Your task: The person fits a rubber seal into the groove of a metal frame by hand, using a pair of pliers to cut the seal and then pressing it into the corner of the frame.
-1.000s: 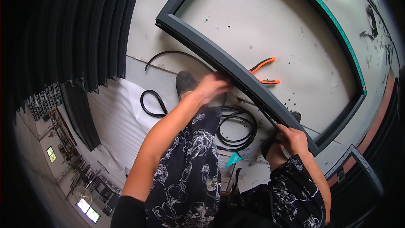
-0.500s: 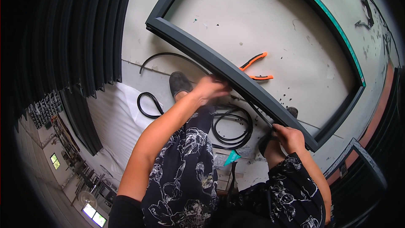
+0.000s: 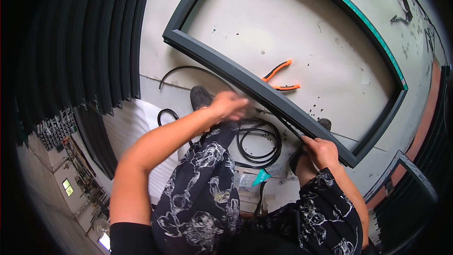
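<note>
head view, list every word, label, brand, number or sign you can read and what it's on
None can be read.
Teal strip along the dark frame: pale marks, too small to read.
Teal scrap: pale marks, too small and blurred to read.

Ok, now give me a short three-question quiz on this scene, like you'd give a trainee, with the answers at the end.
1. What does the right hand hold?
A) a shoe
B) a black strip
C) the white sheet

2. True or false: the two handles of the orange-handled tool show within the opening of the grey frame.

3. Fill in the missing word: the hand that looks blurred is the ____ one.

Key: 1. B; 2. true; 3. left.
</note>
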`<state>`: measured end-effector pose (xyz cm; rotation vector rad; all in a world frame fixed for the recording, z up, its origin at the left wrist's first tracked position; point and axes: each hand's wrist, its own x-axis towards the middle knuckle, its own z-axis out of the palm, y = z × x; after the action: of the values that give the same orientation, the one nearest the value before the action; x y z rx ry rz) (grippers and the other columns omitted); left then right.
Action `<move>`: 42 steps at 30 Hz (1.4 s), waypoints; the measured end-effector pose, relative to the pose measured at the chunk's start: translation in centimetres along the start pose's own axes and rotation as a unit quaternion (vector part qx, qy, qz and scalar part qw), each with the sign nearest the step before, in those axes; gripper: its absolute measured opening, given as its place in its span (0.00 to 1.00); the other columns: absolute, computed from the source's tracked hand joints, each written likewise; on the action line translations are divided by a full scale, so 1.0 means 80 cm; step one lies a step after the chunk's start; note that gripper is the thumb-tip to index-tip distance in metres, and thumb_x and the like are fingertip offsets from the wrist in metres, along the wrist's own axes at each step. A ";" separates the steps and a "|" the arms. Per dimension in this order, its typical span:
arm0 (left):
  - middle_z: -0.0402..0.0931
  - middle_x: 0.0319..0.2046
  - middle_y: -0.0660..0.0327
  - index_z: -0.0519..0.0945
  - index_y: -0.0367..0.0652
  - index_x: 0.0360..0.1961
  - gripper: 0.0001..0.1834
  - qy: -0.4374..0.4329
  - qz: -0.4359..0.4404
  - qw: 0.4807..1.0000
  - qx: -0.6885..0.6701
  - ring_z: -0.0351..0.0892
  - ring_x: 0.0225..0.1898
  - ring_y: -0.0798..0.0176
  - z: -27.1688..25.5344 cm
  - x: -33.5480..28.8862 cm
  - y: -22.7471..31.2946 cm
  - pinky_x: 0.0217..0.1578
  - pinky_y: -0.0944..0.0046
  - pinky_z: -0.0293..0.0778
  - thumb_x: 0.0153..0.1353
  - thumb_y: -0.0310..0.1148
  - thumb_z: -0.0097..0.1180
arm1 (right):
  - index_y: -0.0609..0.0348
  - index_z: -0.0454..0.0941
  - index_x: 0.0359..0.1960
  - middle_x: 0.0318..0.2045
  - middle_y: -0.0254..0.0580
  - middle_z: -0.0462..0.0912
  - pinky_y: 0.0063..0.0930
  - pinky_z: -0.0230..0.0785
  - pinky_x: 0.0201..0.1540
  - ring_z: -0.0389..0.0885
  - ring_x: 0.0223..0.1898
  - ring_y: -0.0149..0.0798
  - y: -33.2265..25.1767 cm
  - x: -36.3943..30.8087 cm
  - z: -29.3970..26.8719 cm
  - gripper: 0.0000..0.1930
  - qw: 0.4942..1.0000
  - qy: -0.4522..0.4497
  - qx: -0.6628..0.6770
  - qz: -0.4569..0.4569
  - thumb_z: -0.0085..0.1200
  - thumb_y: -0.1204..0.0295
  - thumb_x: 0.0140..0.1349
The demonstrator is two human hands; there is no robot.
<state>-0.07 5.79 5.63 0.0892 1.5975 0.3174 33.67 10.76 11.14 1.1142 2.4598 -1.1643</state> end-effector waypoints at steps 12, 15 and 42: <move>0.74 0.41 0.50 0.70 0.36 0.44 0.14 -0.018 -0.100 0.984 -0.146 0.76 0.45 0.55 0.061 -0.010 -0.022 0.45 0.58 0.75 0.63 0.36 0.47 | 0.54 0.77 0.32 0.23 0.39 0.73 0.35 0.69 0.29 0.75 0.28 0.43 0.028 -0.013 -0.015 0.11 0.996 0.062 -0.016 -0.055 0.57 0.74 0.43; 0.72 0.45 0.51 0.69 0.36 0.46 0.12 -0.014 -0.078 0.955 -0.285 0.73 0.48 0.53 0.102 0.005 -0.040 0.51 0.55 0.71 0.62 0.28 0.46 | 0.54 0.76 0.31 0.23 0.38 0.72 0.33 0.69 0.29 0.73 0.29 0.41 0.031 -0.014 -0.018 0.10 0.994 0.088 -0.025 -0.063 0.54 0.75 0.43; 0.71 0.46 0.53 0.68 0.38 0.46 0.13 -0.014 0.120 0.825 -0.553 0.72 0.49 0.53 0.175 0.023 -0.120 0.54 0.53 0.67 0.60 0.20 0.41 | 0.55 0.77 0.25 0.24 0.36 0.71 0.33 0.62 0.35 0.70 0.31 0.41 0.074 -0.078 -0.007 0.06 0.995 0.078 -0.066 -0.014 0.56 0.74 0.42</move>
<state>15.00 -0.84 1.10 -0.6047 1.1574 1.3843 42.29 10.14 10.99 1.1781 2.6331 -0.9367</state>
